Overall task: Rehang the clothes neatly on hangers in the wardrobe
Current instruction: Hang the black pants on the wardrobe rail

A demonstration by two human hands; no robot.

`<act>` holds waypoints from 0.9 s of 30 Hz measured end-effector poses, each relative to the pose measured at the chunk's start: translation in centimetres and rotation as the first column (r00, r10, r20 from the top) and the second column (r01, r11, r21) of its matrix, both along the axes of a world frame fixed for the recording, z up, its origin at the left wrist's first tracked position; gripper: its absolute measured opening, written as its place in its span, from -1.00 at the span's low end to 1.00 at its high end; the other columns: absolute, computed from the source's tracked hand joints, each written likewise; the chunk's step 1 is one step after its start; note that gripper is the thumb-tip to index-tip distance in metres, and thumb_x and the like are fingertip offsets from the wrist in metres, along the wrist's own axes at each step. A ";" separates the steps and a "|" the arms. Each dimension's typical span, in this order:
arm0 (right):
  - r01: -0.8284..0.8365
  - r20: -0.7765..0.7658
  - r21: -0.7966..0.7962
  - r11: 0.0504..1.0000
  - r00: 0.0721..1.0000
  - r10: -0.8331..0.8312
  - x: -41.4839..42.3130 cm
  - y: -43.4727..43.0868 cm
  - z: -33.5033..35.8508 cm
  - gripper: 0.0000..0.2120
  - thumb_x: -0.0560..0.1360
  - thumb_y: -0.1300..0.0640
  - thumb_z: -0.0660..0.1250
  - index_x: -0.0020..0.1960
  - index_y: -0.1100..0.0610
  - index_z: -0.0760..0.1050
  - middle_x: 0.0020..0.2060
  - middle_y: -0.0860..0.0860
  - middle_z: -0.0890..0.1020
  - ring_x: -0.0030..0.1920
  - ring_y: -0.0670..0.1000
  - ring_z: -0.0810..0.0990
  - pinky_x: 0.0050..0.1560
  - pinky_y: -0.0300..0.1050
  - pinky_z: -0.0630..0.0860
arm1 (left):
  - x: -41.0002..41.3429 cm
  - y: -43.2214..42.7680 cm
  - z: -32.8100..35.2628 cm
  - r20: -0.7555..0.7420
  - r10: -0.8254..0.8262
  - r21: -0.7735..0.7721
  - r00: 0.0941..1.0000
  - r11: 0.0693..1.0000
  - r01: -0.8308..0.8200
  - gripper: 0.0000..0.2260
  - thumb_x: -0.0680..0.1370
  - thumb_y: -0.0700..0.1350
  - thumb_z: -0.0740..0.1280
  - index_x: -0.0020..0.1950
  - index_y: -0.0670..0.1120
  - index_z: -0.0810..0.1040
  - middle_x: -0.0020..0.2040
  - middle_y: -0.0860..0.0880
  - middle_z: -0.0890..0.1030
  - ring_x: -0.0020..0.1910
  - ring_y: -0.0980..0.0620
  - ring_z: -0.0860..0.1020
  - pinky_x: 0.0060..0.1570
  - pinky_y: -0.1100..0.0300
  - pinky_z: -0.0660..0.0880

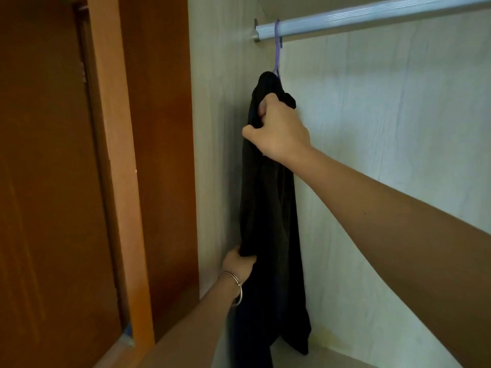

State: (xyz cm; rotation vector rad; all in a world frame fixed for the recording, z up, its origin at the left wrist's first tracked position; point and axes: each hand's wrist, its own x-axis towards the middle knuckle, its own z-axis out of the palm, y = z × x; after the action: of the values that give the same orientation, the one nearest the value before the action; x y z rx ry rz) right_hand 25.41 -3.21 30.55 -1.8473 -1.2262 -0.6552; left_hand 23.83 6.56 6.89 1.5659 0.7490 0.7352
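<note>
A dark brown door filled the left side of the view, with a lighter orange-brown wooden post standing upright beside it. To the right of the post rose the pale, wood-grained side wall of an open wardrobe.

Low against that wall, the left hand reached up from the bottom of the view, a thin metal bangle on its wrist. Its thumb and fingers were closed on the left edge of a black garment; the fingertips were hidden behind the cloth.

The garment hung long and bunched in the wardrobe's left rear corner, its hem near the wardrobe floor. Its top was draped over a thin purple hanger, whose hook sat over the left end of a silver-grey rail.

Just below the hanger, the right hand gripped the upper part of the garment, fingers curled into the fabric and thumb pressed against it. Its bare forearm stretched in from the lower right.

Behind it stood the pale back panel of the wardrobe.
</note>
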 end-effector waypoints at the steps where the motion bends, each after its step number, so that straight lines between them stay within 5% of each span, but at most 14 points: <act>1: 0.012 0.001 -0.001 1.000 1.000 -0.012 0.0 -0.1 -0.3 -0.72 0.44 0.03 0.30 0.05 0.13 0.34 -0.13 0.00 0.45 -0.16 0.04 0.48 -0.36 -0.15 0.30 | -0.4 -0.2 -0.5 -0.044 0.021 0.048 0.999 0.999 -0.019 -0.67 0.47 -0.25 0.34 0.23 -0.22 0.51 0.14 -0.24 0.60 0.11 -0.17 0.56 0.12 0.10 0.47; 7: -0.034 -0.134 0.007 0.999 0.990 0.035 -0.4 -0.6 -3.8 -0.61 0.46 -0.01 0.27 0.22 0.14 0.34 -0.10 -0.02 0.48 -0.13 0.06 0.57 -0.17 -0.04 0.51 | -3.6 -1.8 -3.4 -0.231 0.034 0.104 0.972 0.995 -0.010 -0.59 0.45 -0.15 0.39 0.27 -0.22 0.46 0.21 -0.21 0.56 0.20 -0.17 0.52 0.17 0.12 0.47; 12: -0.140 -0.290 0.033 0.990 0.946 0.143 -1.0 -1.8 -12.4 -0.61 0.48 -0.01 0.28 0.25 0.09 0.34 -0.09 -0.07 0.50 -0.11 0.03 0.60 -0.09 0.01 0.58 | -7.8 -4.7 -5.0 -0.212 -0.113 0.042 0.971 0.991 0.125 -0.46 0.43 -0.24 0.41 0.34 -0.10 0.29 0.30 -0.12 0.47 0.27 -0.08 0.46 0.26 0.10 0.42; 17: -0.273 -0.574 -0.217 0.937 0.812 0.104 -1.3 -3.8 -27.3 -0.85 0.49 0.05 0.29 0.04 0.03 0.47 -0.28 -0.18 0.51 -0.10 0.09 0.63 0.01 0.11 0.57 | -16.0 -7.6 -10.1 -0.404 -0.284 -0.012 0.870 0.952 0.306 -0.46 0.52 -0.11 0.32 0.45 -0.02 0.19 0.34 0.05 0.38 0.34 0.07 0.38 0.27 0.24 0.36; 20: -0.394 -0.651 -0.495 0.774 0.759 -0.030 -2.9 -5.4 -35.4 -0.96 0.52 0.09 0.25 -0.08 0.00 0.47 -0.31 -0.18 0.50 -0.13 0.07 0.62 -0.06 -0.07 0.55 | -22.1 -7.8 -14.7 -0.418 -0.261 -0.101 0.870 0.965 0.242 -0.69 0.53 -0.14 0.29 0.26 0.03 0.39 0.07 0.12 0.54 0.07 0.19 0.53 0.06 0.36 0.45; 23: -0.514 -0.669 -0.697 0.500 0.716 -0.197 -6.0 -6.9 -43.0 -0.93 0.53 0.11 0.22 -0.06 0.03 0.49 -0.16 -0.03 0.59 -0.09 0.03 0.61 -0.04 -0.12 0.51 | -29.0 -7.9 -20.7 -0.493 -0.096 -0.152 0.865 0.988 0.023 -0.87 0.47 -0.11 0.33 -0.09 0.11 0.44 -0.18 0.17 0.55 -0.24 0.31 0.56 -0.05 0.29 0.51; 27: -0.653 -0.681 -0.729 0.205 0.664 -0.308 -11.1 -7.0 -50.4 -0.89 0.49 0.10 0.21 -0.18 0.08 0.45 -0.19 0.01 0.54 -0.15 -0.02 0.54 0.04 -0.08 0.53 | -38.6 -9.3 -29.5 -0.668 -0.003 -0.279 0.745 0.928 -0.246 -0.92 0.40 -0.06 0.31 -0.23 0.11 0.43 -0.25 0.07 0.54 -0.20 0.04 0.51 0.00 0.15 0.47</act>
State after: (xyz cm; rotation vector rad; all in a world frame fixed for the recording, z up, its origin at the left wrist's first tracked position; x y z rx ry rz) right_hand 14.27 -10.23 -19.83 -2.3828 -1.2948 1.4139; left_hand -14.75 -2.72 -22.58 1.4397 1.4396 0.0842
